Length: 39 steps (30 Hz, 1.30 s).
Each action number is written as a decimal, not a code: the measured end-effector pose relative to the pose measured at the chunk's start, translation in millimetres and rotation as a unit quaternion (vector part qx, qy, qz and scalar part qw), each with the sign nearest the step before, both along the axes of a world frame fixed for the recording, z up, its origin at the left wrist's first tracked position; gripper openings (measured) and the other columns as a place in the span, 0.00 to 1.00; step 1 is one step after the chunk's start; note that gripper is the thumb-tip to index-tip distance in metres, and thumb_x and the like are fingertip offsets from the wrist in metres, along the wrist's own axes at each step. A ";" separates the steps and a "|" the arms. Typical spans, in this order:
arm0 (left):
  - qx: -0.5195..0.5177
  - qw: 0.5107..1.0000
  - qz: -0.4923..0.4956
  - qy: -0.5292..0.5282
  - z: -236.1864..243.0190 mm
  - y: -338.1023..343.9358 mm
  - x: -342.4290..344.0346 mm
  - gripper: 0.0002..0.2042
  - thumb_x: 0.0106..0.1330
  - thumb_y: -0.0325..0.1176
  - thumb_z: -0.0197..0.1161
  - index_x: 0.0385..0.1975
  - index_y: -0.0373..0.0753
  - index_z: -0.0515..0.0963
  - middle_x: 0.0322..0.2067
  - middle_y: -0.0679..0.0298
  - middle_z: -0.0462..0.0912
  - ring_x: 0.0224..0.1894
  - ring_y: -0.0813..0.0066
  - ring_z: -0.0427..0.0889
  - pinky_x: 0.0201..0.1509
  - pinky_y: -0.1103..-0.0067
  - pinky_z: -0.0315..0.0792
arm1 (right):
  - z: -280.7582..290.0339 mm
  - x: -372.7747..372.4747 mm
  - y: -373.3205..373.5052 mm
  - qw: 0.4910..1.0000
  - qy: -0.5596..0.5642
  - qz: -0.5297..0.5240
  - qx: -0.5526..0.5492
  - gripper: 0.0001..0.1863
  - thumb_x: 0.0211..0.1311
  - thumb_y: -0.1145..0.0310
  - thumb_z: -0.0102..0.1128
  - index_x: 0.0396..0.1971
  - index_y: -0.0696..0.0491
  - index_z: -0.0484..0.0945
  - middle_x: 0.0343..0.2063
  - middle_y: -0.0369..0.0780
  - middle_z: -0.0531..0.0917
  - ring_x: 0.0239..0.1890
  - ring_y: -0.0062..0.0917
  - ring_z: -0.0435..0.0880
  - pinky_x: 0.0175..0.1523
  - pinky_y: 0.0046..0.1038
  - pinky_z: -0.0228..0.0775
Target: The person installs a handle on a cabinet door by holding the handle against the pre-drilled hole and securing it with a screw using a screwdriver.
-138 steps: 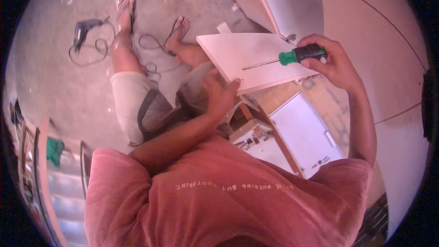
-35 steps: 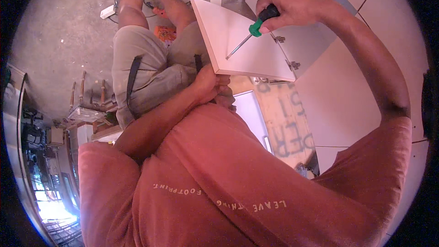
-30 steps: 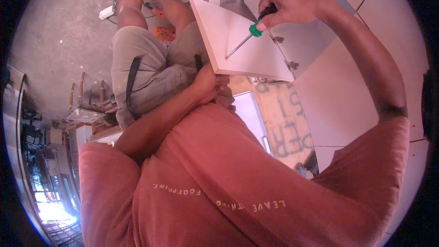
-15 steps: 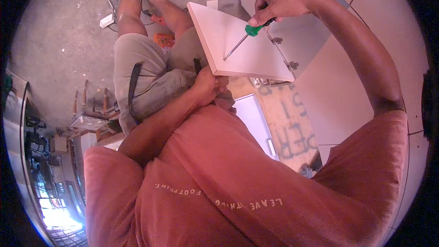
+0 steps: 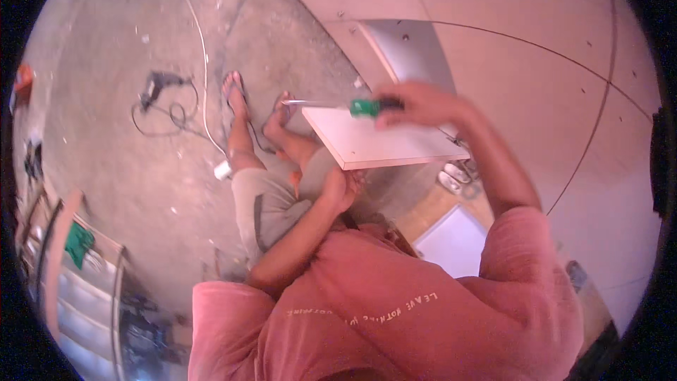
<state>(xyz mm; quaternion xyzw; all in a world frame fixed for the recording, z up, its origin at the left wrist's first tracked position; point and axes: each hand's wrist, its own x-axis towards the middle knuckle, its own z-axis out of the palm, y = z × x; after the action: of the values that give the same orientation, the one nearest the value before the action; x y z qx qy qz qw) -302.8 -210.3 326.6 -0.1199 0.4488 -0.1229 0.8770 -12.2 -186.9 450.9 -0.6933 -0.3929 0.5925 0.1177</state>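
A screwdriver (image 5: 364, 107) with a green and black handle is in my right hand (image 5: 416, 104), whose fingers are wrapped round it, slightly blurred. Its long metal shaft points left, lifted off the white cabinet door (image 5: 395, 137) and reaching past its far left corner. The door hangs swung out from a cabinet, with a hinge (image 5: 455, 141) visible at its right edge. My left hand (image 5: 342, 189) is curled at the door's near left corner, against the lower edge; part of its fingers is hidden there.
A corded power drill (image 5: 161, 86) lies on the concrete floor at left, near a white cable (image 5: 204, 63) ending in a white socket block (image 5: 223, 170). Large pale panels (image 5: 522, 85) rise at right. Below the door lies a white panel (image 5: 451, 243). A shelf rack (image 5: 88, 296) stands lower left.
My right hand has lifted the screwdriver's tip off the door face and turned the shaft level, pointing left. My view has shifted, bringing the drill into sight. My left hand stays at the door's corner.
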 end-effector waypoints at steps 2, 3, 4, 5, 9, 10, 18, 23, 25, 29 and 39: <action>0.018 0.999 -0.036 0.011 -0.8 7.2 4.6 0.12 0.76 0.38 0.42 0.44 0.44 0.74 0.31 0.70 0.77 0.30 0.78 0.72 0.35 0.78 0.69 | 0.1 -36.7 -51.6 0.995 -0.022 -0.093 0.001 0.22 0.55 0.59 0.70 0.44 0.55 0.74 0.32 0.46 0.82 0.35 0.36 0.83 0.41 0.37 0.72; 0.019 0.999 -0.045 0.019 -1.7 12.0 6.5 0.12 0.76 0.38 0.43 0.45 0.44 0.75 0.32 0.70 0.78 0.30 0.78 0.73 0.35 0.78 0.70 | -3.1 -53.9 -70.5 0.989 -0.064 -0.133 -0.014 0.20 0.53 0.65 0.69 0.42 0.55 0.72 0.32 0.47 0.80 0.36 0.38 0.82 0.41 0.37 0.72; 0.029 0.998 -0.058 0.008 -2.4 16.7 7.2 0.12 0.76 0.38 0.44 0.45 0.44 0.75 0.33 0.69 0.79 0.30 0.78 0.74 0.36 0.79 0.71 | -9.7 -66.8 -84.7 0.986 -0.072 -0.149 -0.006 0.20 0.53 0.65 0.69 0.42 0.55 0.72 0.32 0.47 0.80 0.36 0.38 0.82 0.41 0.37 0.72; 0.036 0.997 -0.068 -0.017 -2.6 21.7 6.3 0.12 0.76 0.38 0.44 0.45 0.44 0.75 0.33 0.69 0.79 0.30 0.78 0.74 0.36 0.79 0.71 | -16.3 -78.6 -94.2 0.973 -0.104 -0.204 0.034 0.19 0.50 0.67 0.66 0.41 0.56 0.71 0.31 0.49 0.80 0.35 0.42 0.82 0.41 0.39 0.72; 0.064 0.982 -0.171 -0.036 -9.3 49.9 -4.5 0.12 0.75 0.39 0.46 0.45 0.41 0.76 0.34 0.68 0.80 0.32 0.78 0.77 0.38 0.80 0.73 | -30.7 -103.6 -105.5 0.943 -0.132 -0.303 -0.032 0.21 0.47 0.67 0.64 0.42 0.58 0.71 0.32 0.56 0.82 0.37 0.54 0.82 0.44 0.47 0.73; 0.094 0.973 -0.210 0.019 -10.3 59.3 -6.6 0.13 0.75 0.40 0.47 0.45 0.40 0.76 0.34 0.67 0.80 0.31 0.77 0.77 0.37 0.80 0.73 | -30.8 -104.8 -106.5 0.942 -0.135 -0.307 -0.032 0.22 0.46 0.67 0.64 0.42 0.59 0.71 0.30 0.56 0.83 0.37 0.55 0.83 0.44 0.50 0.73; 0.591 0.756 -0.275 -0.064 -27.3 185.5 85.5 0.06 0.72 0.33 0.56 0.42 0.39 0.72 0.34 0.64 0.78 0.31 0.79 0.75 0.33 0.81 0.70 | -44.6 -114.6 -107.3 0.886 -0.150 -0.420 -0.128 0.23 0.49 0.61 0.67 0.42 0.58 0.72 0.30 0.55 0.83 0.38 0.53 0.84 0.47 0.49 0.75; 0.720 0.556 -0.365 -0.197 0.1 207.8 156.2 0.12 0.72 0.35 0.57 0.48 0.35 0.74 0.37 0.60 0.82 0.40 0.63 0.81 0.46 0.71 0.75 | -52.6 -125.7 -97.7 0.830 -0.219 -0.478 -0.186 0.25 0.51 0.59 0.68 0.42 0.59 0.72 0.33 0.54 0.84 0.40 0.53 0.84 0.47 0.48 0.77; 0.648 0.520 -0.435 -0.345 20.3 194.5 151.1 0.14 0.72 0.36 0.57 0.52 0.37 0.74 0.38 0.56 0.82 0.40 0.59 0.81 0.47 0.70 0.75 | -52.9 -131.1 -92.8 0.786 -0.254 -0.529 -0.196 0.25 0.50 0.59 0.69 0.42 0.60 0.72 0.33 0.54 0.84 0.40 0.53 0.84 0.47 0.48 0.76; 0.566 0.319 -0.506 -0.567 52.1 160.7 118.0 0.20 0.66 0.42 0.62 0.54 0.38 0.73 0.40 0.52 0.81 0.40 0.54 0.83 0.50 0.63 0.74 | -55.6 -135.4 -88.7 0.743 -0.276 -0.563 -0.232 0.24 0.51 0.60 0.69 0.40 0.61 0.71 0.32 0.55 0.84 0.40 0.53 0.84 0.46 0.49 0.76; 0.475 0.203 -0.486 -0.704 51.1 128.0 73.2 0.26 0.61 0.34 0.66 0.61 0.40 0.71 0.59 0.51 0.72 0.61 0.52 0.73 0.65 0.63 0.69 | -43.0 -176.2 -102.2 0.664 -0.290 -0.673 -0.149 0.21 0.56 0.61 0.64 0.40 0.63 0.74 0.33 0.56 0.82 0.39 0.56 0.82 0.45 0.50 0.74</action>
<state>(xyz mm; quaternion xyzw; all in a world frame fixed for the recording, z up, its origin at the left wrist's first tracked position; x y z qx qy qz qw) -229.6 -82.3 377.6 0.6974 -0.4096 -0.3226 0.4918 -188.4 -289.1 408.0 -0.9140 0.2602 0.1719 0.2596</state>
